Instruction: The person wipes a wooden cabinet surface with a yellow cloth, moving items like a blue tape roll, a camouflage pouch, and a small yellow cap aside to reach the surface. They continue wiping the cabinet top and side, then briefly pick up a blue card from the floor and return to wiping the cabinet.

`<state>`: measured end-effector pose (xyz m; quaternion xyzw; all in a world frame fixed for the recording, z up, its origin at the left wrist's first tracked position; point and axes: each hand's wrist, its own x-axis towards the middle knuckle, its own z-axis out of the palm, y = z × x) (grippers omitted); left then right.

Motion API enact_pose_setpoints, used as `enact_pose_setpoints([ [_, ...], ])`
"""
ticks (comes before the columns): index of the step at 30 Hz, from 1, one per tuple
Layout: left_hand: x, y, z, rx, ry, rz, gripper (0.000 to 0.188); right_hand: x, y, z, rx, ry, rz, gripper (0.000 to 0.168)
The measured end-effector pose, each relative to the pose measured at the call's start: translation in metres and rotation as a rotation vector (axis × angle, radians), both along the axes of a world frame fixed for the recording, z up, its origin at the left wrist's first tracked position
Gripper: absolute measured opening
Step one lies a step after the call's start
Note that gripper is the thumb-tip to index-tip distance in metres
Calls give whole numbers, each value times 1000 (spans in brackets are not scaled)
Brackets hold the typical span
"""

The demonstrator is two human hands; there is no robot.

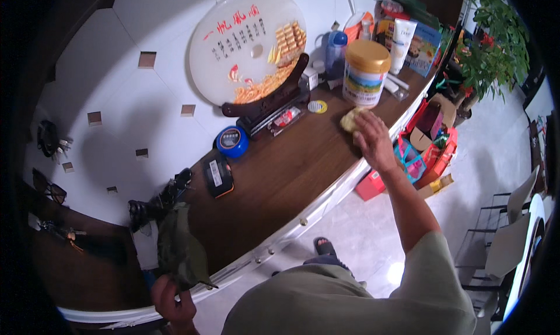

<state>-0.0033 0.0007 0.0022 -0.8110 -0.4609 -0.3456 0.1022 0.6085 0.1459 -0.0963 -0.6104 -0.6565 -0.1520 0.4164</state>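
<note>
My right hand [373, 138] presses a crumpled yellowish cloth [349, 120] onto the dark wooden cabinet top [280, 182], just in front of a white tub with a gold lid [366, 74]. At the lower left, my left hand [173, 298] is by the cabinet's front edge, its fingers curled at the lower end of a dark green cloth item [179, 247], perhaps a cap or bag. Whether the fingers grip it is unclear. Beyond that item lie a black case with a label [217, 174] and a round blue container [232, 141].
A round decorative disc [245, 46] stands on a dark stand against the tiled wall. Bottles, a white tube [401, 46] and packages crowd the far right end. Red bags and boxes [431, 147] sit on the floor beside the cabinet. Chairs [509, 243] stand at right.
</note>
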Motion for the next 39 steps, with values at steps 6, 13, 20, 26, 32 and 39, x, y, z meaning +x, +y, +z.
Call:
enact_pose_setpoints([
  [6, 26, 10, 12, -38, 7, -38, 21, -206, -51, -51, -360, -61, 488, 44],
  [13, 17, 15, 20, -6, 34, -29, 18, -102, 20, -22, -206, -195, 120, 45],
  [20, 11, -8, -9, -25, 0, 30, 19, -188, 17, -19, -283, -46, 194, 60],
  [26, 22, 2, 2, 20, -39, 12, 21, -238, 47, -5, -309, -95, 281, 54],
  [32, 50, 31, 10, 71, -48, -183, 18, -244, 33, -6, -303, -130, 427, 52],
  [39, 118, 96, 58, 164, 74, -529, 16, -251, -50, 3, -272, -14, 676, 53],
])
